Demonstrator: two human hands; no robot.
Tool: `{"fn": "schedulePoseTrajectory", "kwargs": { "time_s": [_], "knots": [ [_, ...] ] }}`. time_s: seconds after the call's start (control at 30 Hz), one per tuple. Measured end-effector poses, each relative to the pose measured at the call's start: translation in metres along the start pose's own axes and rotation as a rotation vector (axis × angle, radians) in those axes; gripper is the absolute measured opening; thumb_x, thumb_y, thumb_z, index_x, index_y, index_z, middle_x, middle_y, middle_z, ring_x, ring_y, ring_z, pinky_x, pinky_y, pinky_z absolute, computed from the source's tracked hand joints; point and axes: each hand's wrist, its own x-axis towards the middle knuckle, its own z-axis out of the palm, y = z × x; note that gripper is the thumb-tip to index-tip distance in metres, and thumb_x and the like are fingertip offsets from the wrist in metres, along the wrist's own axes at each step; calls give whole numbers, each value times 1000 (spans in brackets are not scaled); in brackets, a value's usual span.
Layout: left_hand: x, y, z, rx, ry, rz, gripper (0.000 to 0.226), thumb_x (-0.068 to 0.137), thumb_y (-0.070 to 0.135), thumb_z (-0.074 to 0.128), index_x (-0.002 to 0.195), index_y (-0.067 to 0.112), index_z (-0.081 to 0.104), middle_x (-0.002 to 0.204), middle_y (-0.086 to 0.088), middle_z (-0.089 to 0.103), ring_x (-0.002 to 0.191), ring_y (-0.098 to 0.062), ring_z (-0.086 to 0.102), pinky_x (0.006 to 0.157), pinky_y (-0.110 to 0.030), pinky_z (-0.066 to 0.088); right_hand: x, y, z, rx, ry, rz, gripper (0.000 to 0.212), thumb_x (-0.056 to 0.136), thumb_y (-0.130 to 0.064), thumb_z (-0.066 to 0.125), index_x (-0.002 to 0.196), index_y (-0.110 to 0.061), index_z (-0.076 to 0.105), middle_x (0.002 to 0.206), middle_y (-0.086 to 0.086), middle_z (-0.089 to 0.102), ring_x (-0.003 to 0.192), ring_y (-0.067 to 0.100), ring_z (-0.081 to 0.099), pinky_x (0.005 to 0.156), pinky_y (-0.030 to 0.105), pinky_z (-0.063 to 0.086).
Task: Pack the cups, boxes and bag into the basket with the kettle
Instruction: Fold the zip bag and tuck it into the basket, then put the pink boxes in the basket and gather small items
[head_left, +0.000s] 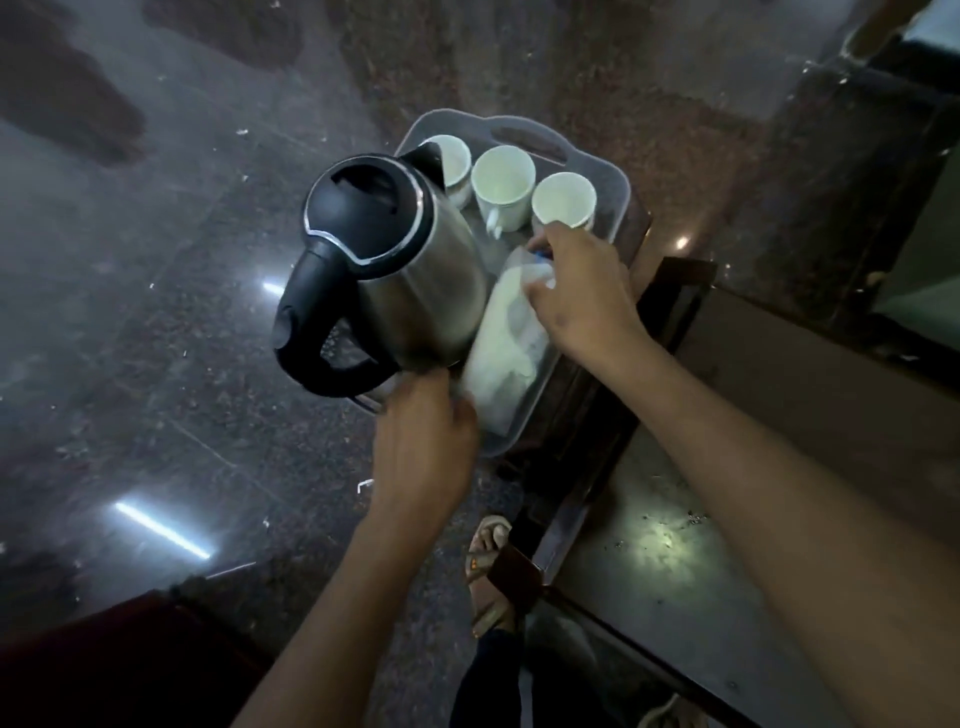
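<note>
Dim overall, low contrast. Overhead tube lights glare as streaks on polished floor (161, 322); soft bright patch on table (670, 545). Kettle (395, 260) lid rim catches highlights. Wide-angle bending at edges, corners murky, slight blur.

A dark speckled polished stone floor (171, 322) fills most of the view and mirrors bright strips of ceiling light, one long streak at the lower left and a shorter one near the middle. At the right stands a dark glossy-topped desk (660, 561) with a brown wooden edge, its surface dusted with small crumbs and carrying a pale glare patch. Beside its near corner a foot in a tan strapped sandal (488, 566) rests on the floor, above a dark trouser leg (493, 680). A dark red, perhaps wooden, piece of furniture (109, 670) occupies the lower left corner, too dim to identify.
</note>
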Motion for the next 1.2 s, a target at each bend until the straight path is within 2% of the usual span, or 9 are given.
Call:
{"fn": "schedulePoseTrajectory", "kwargs": {
  "time_s": [0.13,0.2,0.33,0.5,0.73,0.8,1.03,1.13,1.2],
  "knots": [
    [-3,8,-2,86,-3,86,19,101,23,59,116,12,62,116,-13,66,112,-37,62,92,-49,52,0,4,15,-241,-86,-112,29,95,-12,67,122,-6,57,128,19,55,117,45,60,90,47,51],
    [-2,10,-2,60,37,142,14,101,21,60,110,13,66,112,-9,65,106,-34,63,89,-48,52,-3,4,20,-371,-107,-159,36,94,-12,70,125,-7,54,130,16,50,120,42,56,90,49,51],
    [0,8,3,103,-98,276,26,100,10,50,115,16,70,115,-4,61,110,-30,59,93,-44,48,-10,-2,20,-640,-13,-244,43,88,-17,75,125,-14,54,126,10,52,120,33,50,94,45,44],
    [10,0,6,187,-175,300,27,99,16,50,118,17,69,128,-7,52,114,-34,55,93,-44,45,-21,-9,27,-591,-273,-293,37,83,0,64,120,-8,61,120,13,56,109,36,60,70,36,32],
    [23,4,17,281,-232,312,20,96,18,60,114,13,67,128,-14,48,114,-39,54,84,-42,40,-10,-14,35,-661,-374,-183,47,88,-2,69,133,-7,55,136,13,50,128,36,53,75,39,36],
    [24,5,18,322,-239,325,21,95,18,61,115,14,68,127,-14,53,118,-38,54,87,-43,43,-4,-11,37,-657,-378,-187,45,90,-3,66,133,-9,56,135,13,51,129,37,53,77,39,35],
    [23,1,31,240,-261,332,17,92,5,62,108,9,62,113,-17,63,107,-45,62,70,-41,32,16,-6,38,-613,-415,-184,43,90,-7,68,132,-11,60,131,16,59,122,40,62,80,40,46],
    [33,0,37,266,-272,314,41,93,13,66,131,9,53,124,-19,66,116,-48,62,78,-50,46,17,-7,30,-555,-448,-158,49,91,-12,66,140,-14,58,138,18,60,128,39,62,95,44,53],
    [38,4,41,259,-296,359,40,94,23,66,129,8,54,121,-22,69,114,-49,66,84,-52,53,6,-7,20,-503,-446,-164,49,96,-19,61,144,-16,56,144,17,58,133,37,58,104,43,50]
  ]
}}
